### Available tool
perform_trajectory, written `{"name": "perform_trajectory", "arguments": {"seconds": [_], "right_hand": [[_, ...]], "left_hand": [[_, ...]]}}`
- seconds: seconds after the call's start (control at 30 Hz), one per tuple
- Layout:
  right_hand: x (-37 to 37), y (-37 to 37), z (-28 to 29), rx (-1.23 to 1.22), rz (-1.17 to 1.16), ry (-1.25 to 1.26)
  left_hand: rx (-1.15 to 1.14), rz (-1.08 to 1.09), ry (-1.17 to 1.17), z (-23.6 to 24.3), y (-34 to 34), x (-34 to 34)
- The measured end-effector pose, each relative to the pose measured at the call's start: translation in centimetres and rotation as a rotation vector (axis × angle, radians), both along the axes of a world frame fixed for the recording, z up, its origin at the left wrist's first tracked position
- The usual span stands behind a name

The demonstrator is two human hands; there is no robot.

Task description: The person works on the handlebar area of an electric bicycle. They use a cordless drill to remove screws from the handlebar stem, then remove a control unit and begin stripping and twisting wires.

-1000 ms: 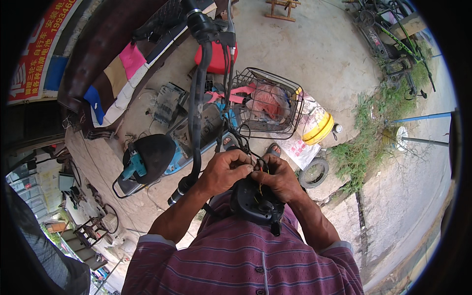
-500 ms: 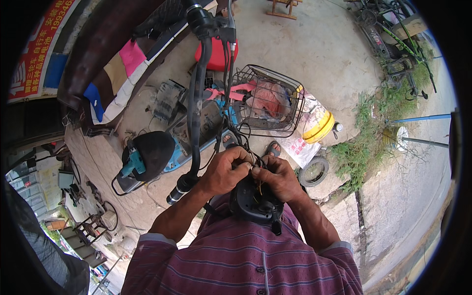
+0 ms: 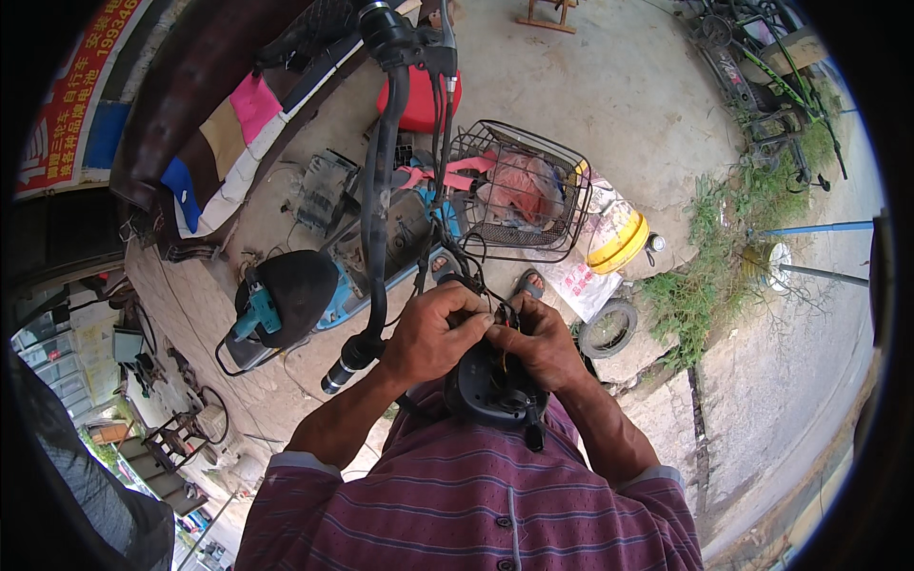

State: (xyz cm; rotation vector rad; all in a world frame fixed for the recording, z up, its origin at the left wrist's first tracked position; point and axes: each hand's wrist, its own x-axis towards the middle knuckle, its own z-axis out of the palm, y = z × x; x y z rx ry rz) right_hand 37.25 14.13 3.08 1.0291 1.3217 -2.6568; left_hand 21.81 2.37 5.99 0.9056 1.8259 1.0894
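My two hands meet in front of my chest, thumbs nearly touching. My left hand [image 3: 433,333] is closed in a pinch at the fingertips on thin wires. Close against it, my right hand [image 3: 543,350] pinches the same wires; the exact ends are hidden by the fingers. A bundle of dark wires [image 3: 481,276] runs from the handlebar area to my fingers. Just below lies a round black plastic housing [image 3: 476,392] against my shirt, with a few orange wires coming out of it. The black handlebar [image 3: 380,190] of an electric bike stands upright to the left.
Beyond my hands stand a wire basket [image 3: 573,224] holding a plastic bag, and a yellow bucket [image 3: 619,246]. A small tyre [image 3: 607,330] lies at right. A teal power drill [image 3: 258,312] rests on the black seat [image 3: 303,293]. A brown sofa [image 3: 162,143] stands far left, bicycles [image 3: 762,105] far right.
Both hands stay almost in place, with small finger shifts at the wires. The view has moved very slightly.
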Motion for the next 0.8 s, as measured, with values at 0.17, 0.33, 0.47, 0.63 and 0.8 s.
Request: {"name": "perform_trajectory", "arguments": {"seconds": [0.17, 0.33, 0.47, 0.63, 0.8], "right_hand": [[0.3, 0.8, -0.1, 0.000, 0.133, -0.052], [0.1, 0.7, 0.0, -0.012, 0.131, -0.037], [-0.1, 0.3, 0.0, -0.023, 0.094, -0.050], [-0.4, -0.9, 0.2, 0.408, 0.094, -0.055], [-0.3, -1.3, 0.0, 0.633, 0.090, 0.046]], "left_hand": [[0.017, -0.054, 0.101, 0.4, -0.1, -0.4], [-0.008, -0.073, 0.142, 0.7, -0.2, -0.3], [-0.025, -0.045, 0.148, 1.1, -0.1, 0.1], [-0.063, 0.072, 0.006, 0.5, -1.0, 0.6], [-0.098, 0.159, -0.381, -0.2, -2.1, -0.1]]}}
